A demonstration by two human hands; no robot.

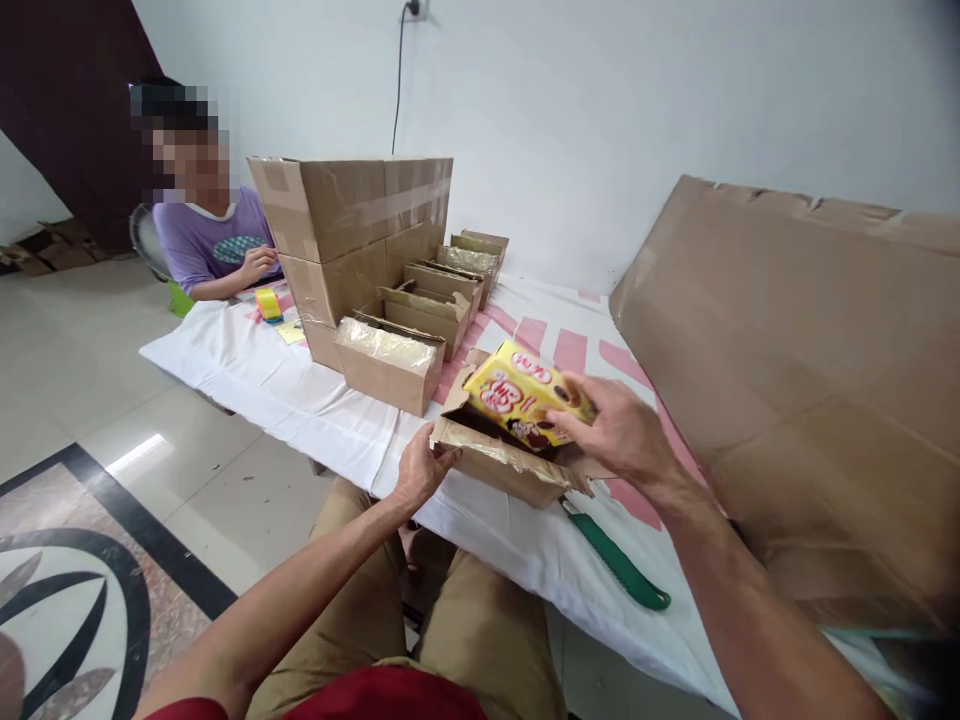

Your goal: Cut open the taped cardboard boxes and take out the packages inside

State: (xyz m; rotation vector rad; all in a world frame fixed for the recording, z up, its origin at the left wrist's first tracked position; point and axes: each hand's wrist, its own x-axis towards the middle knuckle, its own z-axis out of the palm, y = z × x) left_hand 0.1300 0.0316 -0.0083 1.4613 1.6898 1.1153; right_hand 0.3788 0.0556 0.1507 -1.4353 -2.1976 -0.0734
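On the table (pixel 240 350), the right hand (pixel 619 425) grips the yellow product box (pixel 517 390) at its right end, long axis aslant across the open cardboard carton (pixel 502 470); the left hand (pixel 421 468) pinches the carton's corner.

Yellow pack (pixel 517 392) partly behind right fingers (pixel 576 428)

Well beyond the left hand (pixel 422 470), a black cable (pixel 399 90) against the wall (pixel 570 120); to that hand's left, a person (pixel 210 245) in purple and, lower, a floor medallion (pixel 75 610).
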